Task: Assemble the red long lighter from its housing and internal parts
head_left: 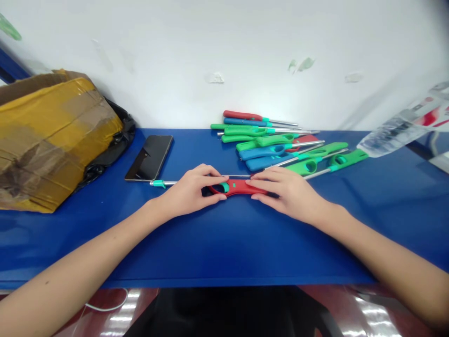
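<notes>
A red lighter with a green trigger lies across the middle of the blue table. My left hand grips its trigger end between thumb and fingers. My right hand pinches the handle's other end. From under my left hand a metal rod with a teal piece sticks out to the left. Just behind my hands is a loose pile of green, blue and red long-necked lighters, their metal tubes pointing mostly right.
A black phone lies left of the pile. At the far left stands a taped cardboard box with black plastic beside it. A clear plastic bottle is at the right, near the white wall.
</notes>
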Demonstrator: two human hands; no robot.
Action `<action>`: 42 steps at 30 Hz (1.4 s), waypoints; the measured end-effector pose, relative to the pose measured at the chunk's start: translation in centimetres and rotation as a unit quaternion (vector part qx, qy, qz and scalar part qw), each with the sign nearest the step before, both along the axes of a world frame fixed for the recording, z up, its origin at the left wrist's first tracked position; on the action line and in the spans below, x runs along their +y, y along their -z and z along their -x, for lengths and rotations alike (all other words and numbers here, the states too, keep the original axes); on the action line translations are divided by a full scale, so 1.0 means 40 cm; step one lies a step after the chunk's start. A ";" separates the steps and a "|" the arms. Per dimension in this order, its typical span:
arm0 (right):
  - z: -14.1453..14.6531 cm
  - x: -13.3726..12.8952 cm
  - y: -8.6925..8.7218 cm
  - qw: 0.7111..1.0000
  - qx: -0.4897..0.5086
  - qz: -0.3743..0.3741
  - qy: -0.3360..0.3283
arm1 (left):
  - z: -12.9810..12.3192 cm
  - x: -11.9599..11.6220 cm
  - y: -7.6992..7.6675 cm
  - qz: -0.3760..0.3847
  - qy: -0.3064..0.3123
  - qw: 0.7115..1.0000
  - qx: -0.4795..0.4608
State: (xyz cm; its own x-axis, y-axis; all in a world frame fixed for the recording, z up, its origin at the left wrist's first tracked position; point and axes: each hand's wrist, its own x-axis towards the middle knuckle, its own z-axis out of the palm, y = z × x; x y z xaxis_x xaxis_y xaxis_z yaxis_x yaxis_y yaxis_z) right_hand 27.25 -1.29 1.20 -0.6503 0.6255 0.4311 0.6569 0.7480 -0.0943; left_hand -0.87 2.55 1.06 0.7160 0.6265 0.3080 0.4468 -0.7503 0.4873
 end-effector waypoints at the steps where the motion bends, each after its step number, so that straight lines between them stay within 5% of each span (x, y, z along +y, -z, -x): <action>1: 0.000 0.000 0.001 1.000 0.002 0.004 0.000 | 0.001 0.002 0.000 0.002 0.002 1.000 -0.005; 15: -0.002 0.002 0.008 0.999 0.010 0.038 -0.003 | 0.003 0.007 0.007 -0.020 -0.016 0.999 -0.039; 27: 0.002 -0.003 0.007 0.998 0.030 0.060 -0.005 | 0.003 0.010 0.026 -0.078 0.034 0.993 -0.085; 36: 0.005 0.000 0.006 0.999 0.026 0.046 -0.003 | 0.055 0.019 -0.058 -0.067 0.091 0.991 0.065; 42: 0.010 -0.004 0.005 0.999 0.029 0.044 0.006 | 0.062 0.025 -0.060 -0.086 0.089 0.989 0.086</action>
